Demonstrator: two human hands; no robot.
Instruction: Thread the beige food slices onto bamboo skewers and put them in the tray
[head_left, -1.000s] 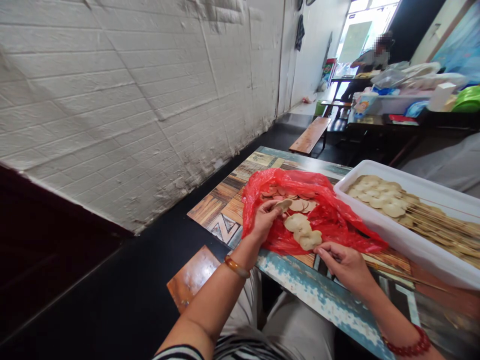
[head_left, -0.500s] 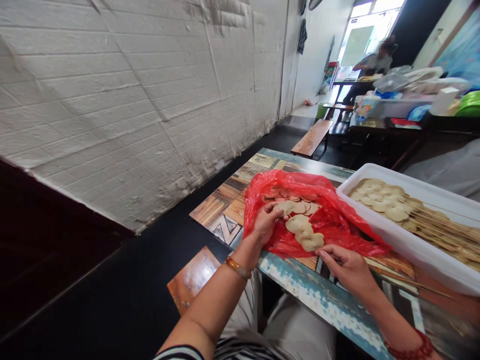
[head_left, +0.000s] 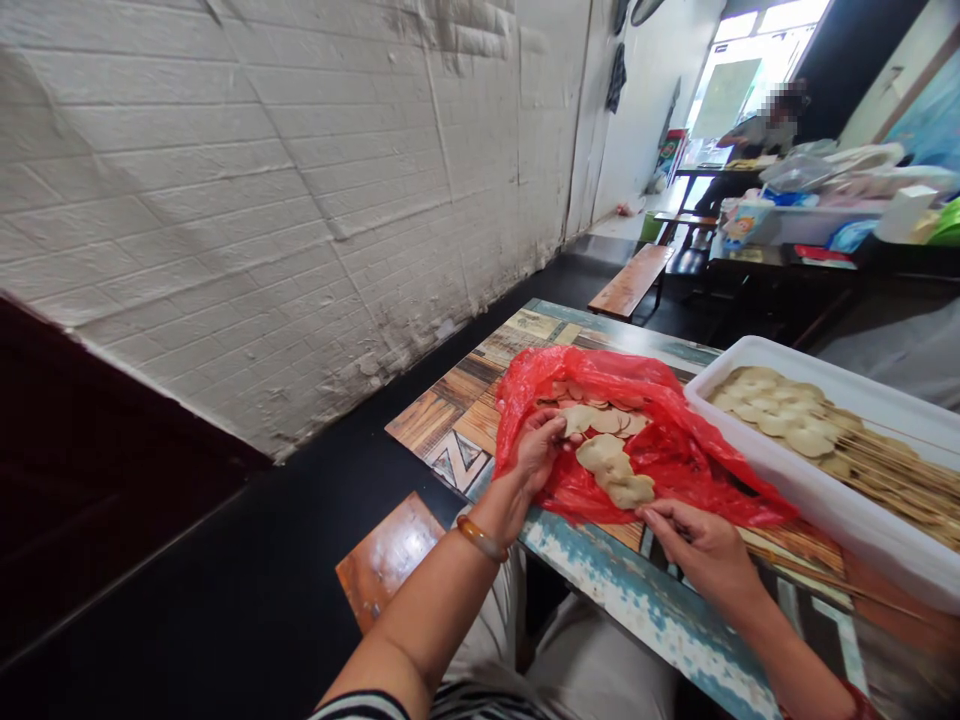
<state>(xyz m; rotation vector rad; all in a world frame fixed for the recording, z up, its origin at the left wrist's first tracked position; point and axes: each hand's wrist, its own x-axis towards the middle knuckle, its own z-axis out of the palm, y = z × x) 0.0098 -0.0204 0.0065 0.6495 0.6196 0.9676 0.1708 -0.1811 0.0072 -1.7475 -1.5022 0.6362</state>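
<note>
My left hand (head_left: 538, 447) is at the left side of an opened red plastic bag (head_left: 604, 372), its thumb and fingers pinched on a thin pale slice (head_left: 576, 420), which looks like potato. Loose slices (head_left: 624, 422) lie in the bag behind it. My right hand (head_left: 697, 540) is closed at the near edge of the bag, pinching the lower end of a skewer. Several overlapping slices (head_left: 616, 474) are threaded on that skewer, over the red plastic. The skewer itself is mostly hidden by the slices and my fingers.
Right of the bag, a white plastic tub (head_left: 739, 350) holds skewered slices (head_left: 780, 405) with thin sticks (head_left: 892, 460). More sticks (head_left: 832, 570) lie on the patterned table (head_left: 450, 395). A white brick-pattern wall (head_left: 300, 200) rises left. Beyond are a bench (head_left: 634, 280) and a person (head_left: 761, 135).
The view has shifted slightly, so the table and bag appear a little lower and further right. Both hands keep their grips, with hardly any movement relative to the bag.
</note>
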